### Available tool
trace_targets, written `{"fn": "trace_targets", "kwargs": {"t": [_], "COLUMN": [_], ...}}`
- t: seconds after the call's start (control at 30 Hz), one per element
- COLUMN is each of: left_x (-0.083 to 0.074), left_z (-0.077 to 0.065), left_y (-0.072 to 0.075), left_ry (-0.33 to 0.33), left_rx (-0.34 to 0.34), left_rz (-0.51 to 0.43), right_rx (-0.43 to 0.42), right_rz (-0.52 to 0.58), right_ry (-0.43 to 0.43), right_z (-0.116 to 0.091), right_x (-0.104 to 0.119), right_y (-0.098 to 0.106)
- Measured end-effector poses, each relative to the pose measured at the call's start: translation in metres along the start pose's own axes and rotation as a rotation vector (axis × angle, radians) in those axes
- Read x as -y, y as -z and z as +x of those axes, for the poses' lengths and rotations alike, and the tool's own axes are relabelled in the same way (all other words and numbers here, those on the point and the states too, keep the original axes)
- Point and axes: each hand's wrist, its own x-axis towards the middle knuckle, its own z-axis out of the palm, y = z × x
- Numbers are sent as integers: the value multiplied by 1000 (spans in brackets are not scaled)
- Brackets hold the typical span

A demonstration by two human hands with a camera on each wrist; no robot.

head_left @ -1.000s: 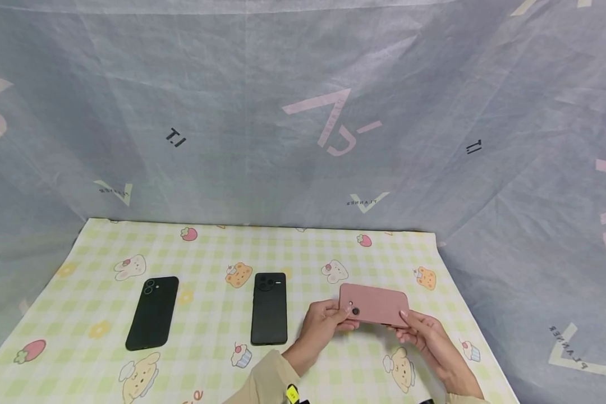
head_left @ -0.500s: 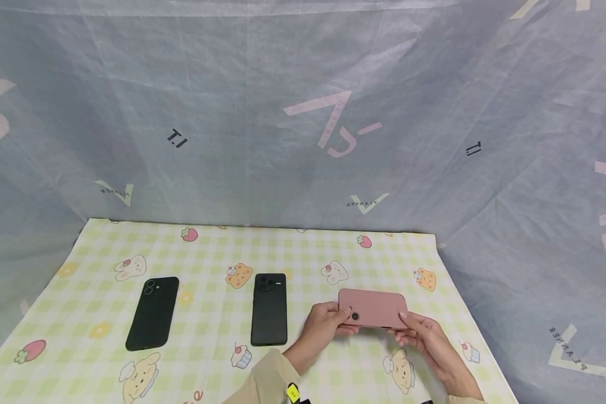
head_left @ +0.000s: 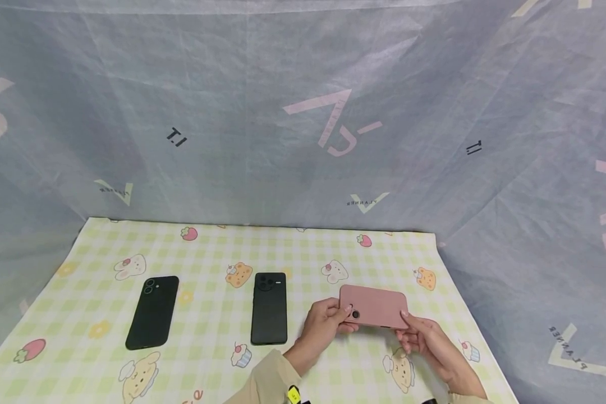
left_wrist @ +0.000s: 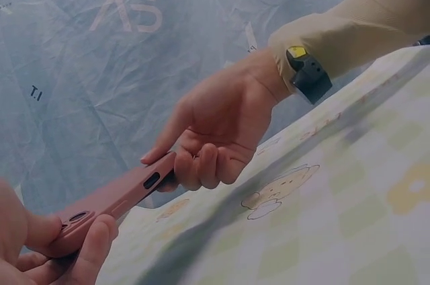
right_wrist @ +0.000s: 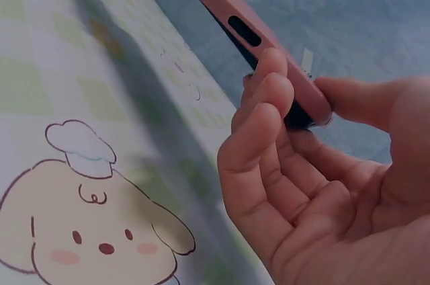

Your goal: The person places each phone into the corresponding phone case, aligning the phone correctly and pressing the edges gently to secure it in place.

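Observation:
Held sideways over the right part of the table is a phone in a pink case [head_left: 379, 306], its back turned up and its camera at the left end. My left hand [head_left: 322, 325] grips that camera end, thumb on top beside the lens and fingers beneath. At the other end my right hand [head_left: 429, 339] pinches the corner between thumb and fingers. The right wrist view shows a cutout in the case's side [right_wrist: 245, 31] and a dark face underneath. In the left wrist view the case [left_wrist: 111, 194] spans both hands, raised above the cloth.
A black phone with rounded camera rings [head_left: 152, 313] lies face down at the left. Another black phone [head_left: 269, 308] lies face down mid-table, left of my left hand. A green checked cloth [head_left: 207, 331] covers the table; a grey curtain [head_left: 232, 112] hangs behind.
The pink-cased phone dipped slightly toward me, then rose a little again, held by both hands throughout. The two black phones have stayed put.

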Motion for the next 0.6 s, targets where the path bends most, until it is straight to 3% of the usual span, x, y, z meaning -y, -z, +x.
{"fn": "trace_targets", "kwargs": {"t": [0.6], "left_x": [1], "left_z": [0], "left_y": [2], "left_ry": [-21], "left_rx": [-4], "left_rz": [11], "right_rx": [-4], "right_rz": [28], "right_ry": [35], "right_z": [4], "right_x": [-1], "right_y": [-2]}}
